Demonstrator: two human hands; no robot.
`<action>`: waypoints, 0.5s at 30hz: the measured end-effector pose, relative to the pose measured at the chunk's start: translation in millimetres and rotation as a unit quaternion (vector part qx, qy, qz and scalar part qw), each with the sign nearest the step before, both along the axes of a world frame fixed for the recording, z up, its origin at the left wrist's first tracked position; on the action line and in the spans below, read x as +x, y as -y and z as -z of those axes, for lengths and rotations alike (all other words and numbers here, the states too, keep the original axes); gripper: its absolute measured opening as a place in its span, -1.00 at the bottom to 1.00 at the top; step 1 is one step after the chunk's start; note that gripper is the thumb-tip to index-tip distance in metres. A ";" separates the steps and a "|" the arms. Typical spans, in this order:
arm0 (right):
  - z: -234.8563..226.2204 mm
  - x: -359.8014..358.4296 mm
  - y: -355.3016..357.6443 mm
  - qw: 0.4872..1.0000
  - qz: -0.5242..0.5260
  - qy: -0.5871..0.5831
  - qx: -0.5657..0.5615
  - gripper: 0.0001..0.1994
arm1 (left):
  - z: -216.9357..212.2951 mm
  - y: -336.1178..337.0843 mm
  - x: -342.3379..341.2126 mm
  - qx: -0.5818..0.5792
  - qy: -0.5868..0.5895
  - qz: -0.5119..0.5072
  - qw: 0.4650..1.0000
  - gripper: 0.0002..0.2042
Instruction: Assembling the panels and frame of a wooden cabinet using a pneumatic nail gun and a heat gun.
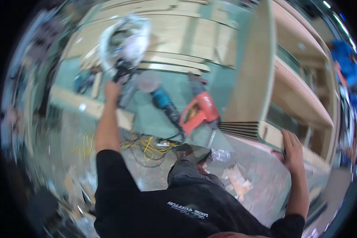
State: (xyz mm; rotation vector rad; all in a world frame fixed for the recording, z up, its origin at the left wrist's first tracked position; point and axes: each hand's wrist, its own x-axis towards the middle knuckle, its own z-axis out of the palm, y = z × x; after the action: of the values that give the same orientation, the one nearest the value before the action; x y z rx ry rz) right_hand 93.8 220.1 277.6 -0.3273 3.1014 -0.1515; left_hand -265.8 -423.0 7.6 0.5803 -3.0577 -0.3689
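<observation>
Left hand (112, 90) grip seemingly closed around a blurred circular saw (123, 43) (handle hidden); right hand (292, 147) spread on plywood cabinet (254, 79).

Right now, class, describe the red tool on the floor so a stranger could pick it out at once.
Start at the tall wooden cabinet. At the foot of its near panel, on the green floor, lies the red tool. The tool just left of it is teal.

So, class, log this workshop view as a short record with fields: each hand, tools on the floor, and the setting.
left hand: raised, gripping a circular saw, blurred
right hand: resting flat on the corner of a plywood cabinet
floor tools: teal power tool; red power tool
cables: yellow cord tangled by the feet
background: stacked wooden boards; a person in blue at far right
</observation>
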 end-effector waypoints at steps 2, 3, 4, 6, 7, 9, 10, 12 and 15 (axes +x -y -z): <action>-0.9 -2.9 1.2 1.000 0.012 0.009 0.011 -0.18 | 11.5 25.4 -31.6 0.002 0.063 0.152 0.986 -0.53; -1.2 -5.2 -1.8 1.000 0.021 0.015 0.009 -0.19 | 12.2 33.1 -44.5 -0.004 0.040 0.181 0.983 -0.53; -0.9 -7.7 -1.3 1.000 0.020 0.021 0.001 -0.20 | 10.0 44.3 -54.1 -0.029 0.114 0.136 0.984 -0.52; 0.6 -6.4 0.2 0.999 0.038 0.018 -0.009 -0.22 | 7.7 53.5 -53.7 -0.004 0.070 0.136 0.988 -0.58; -2.2 1.1 -0.7 0.999 0.028 0.013 -0.018 -0.23 | -6.6 31.5 -55.2 0.041 0.076 0.179 0.980 -0.59; -3.0 1.5 0.5 0.999 0.029 0.009 -0.022 -0.25 | -33.5 44.3 -35.8 0.088 0.069 0.200 0.973 -0.61; -2.3 -1.4 -0.5 1.000 0.015 0.004 -0.024 -0.26 | -42.0 58.5 -28.5 0.098 0.055 0.197 0.974 -0.63; -4.7 -1.4 2.2 0.999 0.022 0.017 -0.030 -0.26 | -66.4 79.2 5.6 0.126 0.028 0.145 0.981 -0.68; -3.0 2.4 0.1 1.000 0.015 0.010 -0.022 -0.22 | -142.7 47.2 95.7 0.325 -0.002 0.044 0.945 -0.63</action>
State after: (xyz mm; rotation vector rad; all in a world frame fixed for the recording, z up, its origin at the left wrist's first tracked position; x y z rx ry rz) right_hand 96.2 220.0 280.6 -0.2777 3.0878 -0.2229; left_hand -170.1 -470.2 150.3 0.4327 -2.9120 -1.4024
